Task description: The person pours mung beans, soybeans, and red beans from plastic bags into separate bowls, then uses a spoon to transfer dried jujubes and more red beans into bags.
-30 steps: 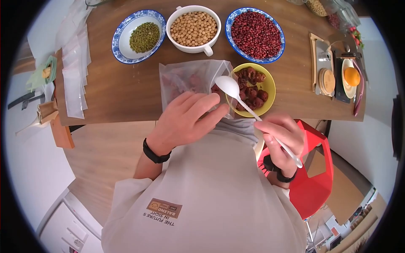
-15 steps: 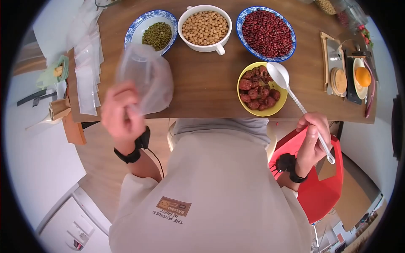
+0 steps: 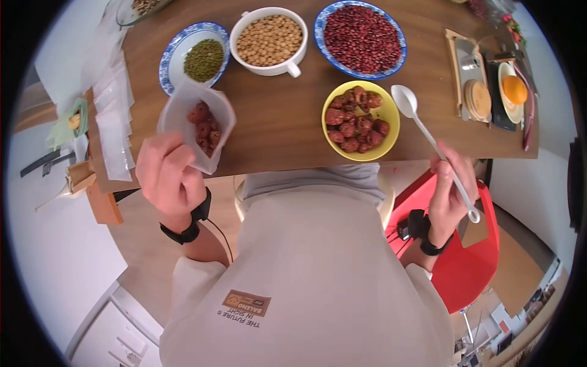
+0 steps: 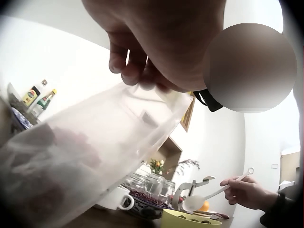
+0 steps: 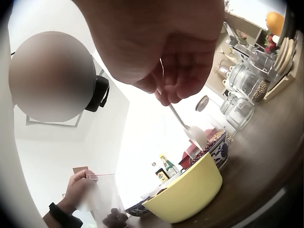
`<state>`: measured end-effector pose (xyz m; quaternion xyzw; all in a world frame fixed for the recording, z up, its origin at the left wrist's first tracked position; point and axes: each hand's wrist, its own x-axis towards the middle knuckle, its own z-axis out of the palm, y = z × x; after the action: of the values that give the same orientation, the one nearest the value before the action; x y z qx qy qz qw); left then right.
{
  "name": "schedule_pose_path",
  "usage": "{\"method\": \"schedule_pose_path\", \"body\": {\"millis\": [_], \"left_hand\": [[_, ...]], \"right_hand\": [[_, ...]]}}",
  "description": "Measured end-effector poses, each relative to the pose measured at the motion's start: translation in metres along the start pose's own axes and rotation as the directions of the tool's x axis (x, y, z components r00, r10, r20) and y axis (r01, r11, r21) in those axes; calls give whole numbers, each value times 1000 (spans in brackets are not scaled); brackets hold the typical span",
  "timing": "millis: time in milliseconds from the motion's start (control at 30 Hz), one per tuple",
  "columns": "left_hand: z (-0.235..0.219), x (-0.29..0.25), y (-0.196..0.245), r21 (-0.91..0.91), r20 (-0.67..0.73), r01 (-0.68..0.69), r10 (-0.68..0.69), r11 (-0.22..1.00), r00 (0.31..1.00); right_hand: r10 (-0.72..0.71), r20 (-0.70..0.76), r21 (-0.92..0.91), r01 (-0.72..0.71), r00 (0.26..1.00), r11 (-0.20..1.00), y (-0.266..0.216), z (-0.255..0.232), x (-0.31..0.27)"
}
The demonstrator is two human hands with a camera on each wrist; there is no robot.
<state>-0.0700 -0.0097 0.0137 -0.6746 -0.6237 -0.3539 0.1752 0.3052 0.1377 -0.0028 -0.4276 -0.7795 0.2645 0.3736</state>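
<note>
My left hand point(image 3: 168, 174) grips the top edge of a clear plastic bag point(image 3: 176, 115) at the table's front left. Several wrinkled red dates point(image 3: 205, 129) lie inside it, also visible as dark lumps in the right wrist view. In the left wrist view the bag point(image 4: 107, 126) hangs slanted below curled fingers. At the right, my right hand point(image 3: 454, 189) holds a white long-handled spoon point(image 3: 426, 133) by its handle. The spoon's bowl is bare, just right of a yellow bowl point(image 3: 328, 104) with more red dates point(image 3: 347, 128).
Along the back stand a blue-patterned bowl point(image 3: 174, 58) of green beans, a white handled bowl point(image 3: 269, 71) of chickpeas and a blue-rimmed bowl point(image 3: 319, 37) of red beans. Flat plastic bags point(image 3: 113, 128) lie left. An orange point(image 3: 514, 90) and a lidded jar point(image 3: 477, 99) sit right.
The bag and left hand have moved from beside the yellow bowl to the left, and the bag now stands more upright. The right hand has shifted right with the spoon, away from the bag.
</note>
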Motion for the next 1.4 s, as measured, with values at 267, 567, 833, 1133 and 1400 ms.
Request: {"method": "schedule_pose_path", "body": {"millis": [267,567,833,1133,1400], "left_hand": [[39,27,41,-261,277,-157,230,952,933],[78,26,72,-303,313,-190,285,934,906],[82,8,65,-247,292,-80,153,966,944],[74,9,39,-169,544,200,-78,965,836],[74,3,32,-159,597,256,-114,953,794]], "right_hand": [[-150,91,-24,153,985,988,0,4,-2],[-165,109,81,157,980,984,-1,3,-3],[-141,161,-28,148,977,989,-2,9,2],[-72,170,-38,80,983,996,-3,13,5],[107,195,274,-159,975,949,6,23,-1]]}}
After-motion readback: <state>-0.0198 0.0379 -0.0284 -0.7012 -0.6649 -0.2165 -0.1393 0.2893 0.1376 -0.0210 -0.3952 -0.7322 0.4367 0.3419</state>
